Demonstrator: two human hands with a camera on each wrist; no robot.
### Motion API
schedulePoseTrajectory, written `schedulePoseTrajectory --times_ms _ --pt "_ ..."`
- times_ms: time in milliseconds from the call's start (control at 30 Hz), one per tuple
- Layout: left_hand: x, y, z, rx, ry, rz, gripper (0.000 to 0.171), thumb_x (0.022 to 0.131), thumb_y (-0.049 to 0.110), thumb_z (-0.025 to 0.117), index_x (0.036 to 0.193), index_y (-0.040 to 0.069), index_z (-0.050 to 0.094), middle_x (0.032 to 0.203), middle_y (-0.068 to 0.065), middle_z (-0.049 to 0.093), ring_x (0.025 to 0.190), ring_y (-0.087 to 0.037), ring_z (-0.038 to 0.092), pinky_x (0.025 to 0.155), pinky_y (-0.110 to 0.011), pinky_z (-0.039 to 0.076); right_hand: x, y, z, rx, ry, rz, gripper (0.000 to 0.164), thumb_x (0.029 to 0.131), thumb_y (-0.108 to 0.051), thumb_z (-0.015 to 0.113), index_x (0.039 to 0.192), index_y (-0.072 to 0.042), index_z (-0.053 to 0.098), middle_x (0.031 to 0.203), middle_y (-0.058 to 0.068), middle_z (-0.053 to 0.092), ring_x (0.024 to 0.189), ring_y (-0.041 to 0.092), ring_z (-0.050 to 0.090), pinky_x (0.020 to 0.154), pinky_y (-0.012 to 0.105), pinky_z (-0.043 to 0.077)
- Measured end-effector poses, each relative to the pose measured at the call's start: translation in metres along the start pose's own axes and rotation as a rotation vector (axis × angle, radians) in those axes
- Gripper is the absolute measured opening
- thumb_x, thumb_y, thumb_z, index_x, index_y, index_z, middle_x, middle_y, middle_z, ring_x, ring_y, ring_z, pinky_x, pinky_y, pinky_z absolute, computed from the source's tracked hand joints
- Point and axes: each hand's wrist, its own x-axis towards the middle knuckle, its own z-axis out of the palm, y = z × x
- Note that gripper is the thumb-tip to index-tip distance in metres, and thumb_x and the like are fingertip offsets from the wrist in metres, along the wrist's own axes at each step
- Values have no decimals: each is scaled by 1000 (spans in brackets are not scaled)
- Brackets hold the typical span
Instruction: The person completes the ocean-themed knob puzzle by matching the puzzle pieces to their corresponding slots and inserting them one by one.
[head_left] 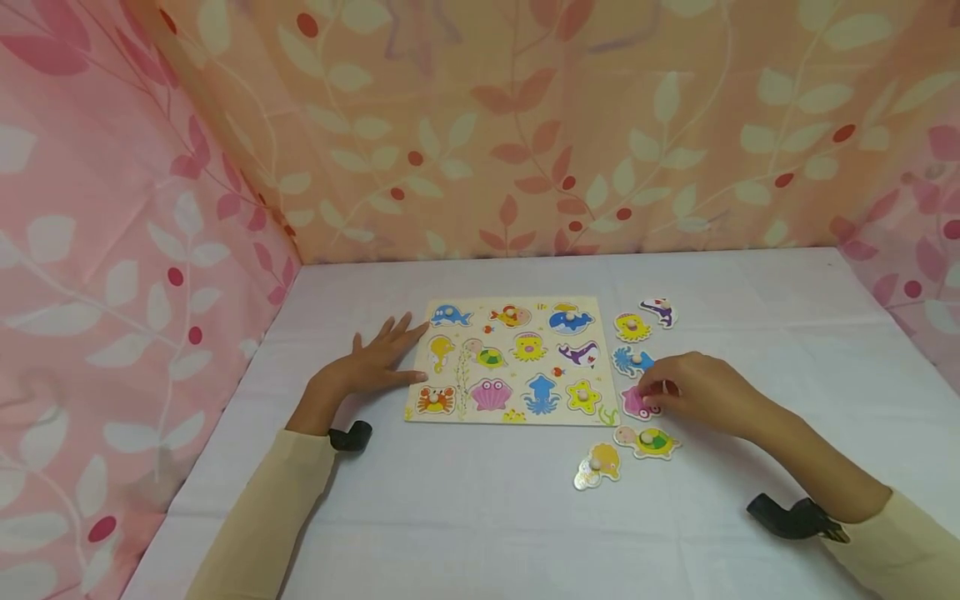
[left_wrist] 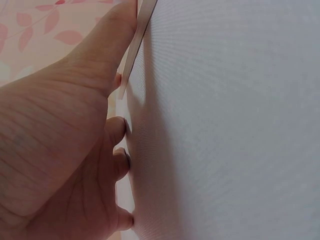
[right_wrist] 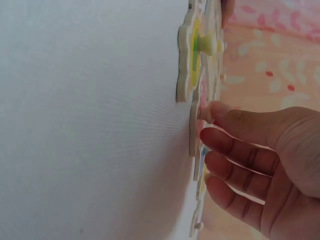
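A peg puzzle board (head_left: 480, 303) with sea animal pictures lies flat on the white-covered table. My left hand (head_left: 375, 360) is spread at its left edge, thumb and fingertips touching the board's side. With thumb and index finger, my right hand (head_left: 701, 393) pinches the knob of the pink shell piece (head_left: 636, 407), just right of the board. In the right wrist view the shell piece (right_wrist: 193, 127) stays close to the cloth, and the other fingers curl loosely. Knobbed crab (head_left: 436, 400), starfish (head_left: 582, 397) and several other pieces sit in the board.
Above the shell lie the blue squid piece (head_left: 624, 360), yellow octopus piece (head_left: 632, 327) and purple whale piece (head_left: 662, 313). Below it are the turtle piece (head_left: 654, 443) and the yellow seahorse piece (head_left: 604, 460). Patterned cloth (head_left: 525, 125) walls in the back and sides.
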Motion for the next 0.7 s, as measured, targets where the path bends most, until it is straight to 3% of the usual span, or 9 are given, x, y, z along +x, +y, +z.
schedulePoseTrajectory --times_ms 700 --pt "0 0 -1 4 -3 -2 98 87 74 60 163 40 7 171 -3 -7 155 -33 -12 109 -77 -11 -3 8 0 -27 -49 19 16 83 -24 85 97 -20 79 83 -13 67 80 12 58 74 34 55"
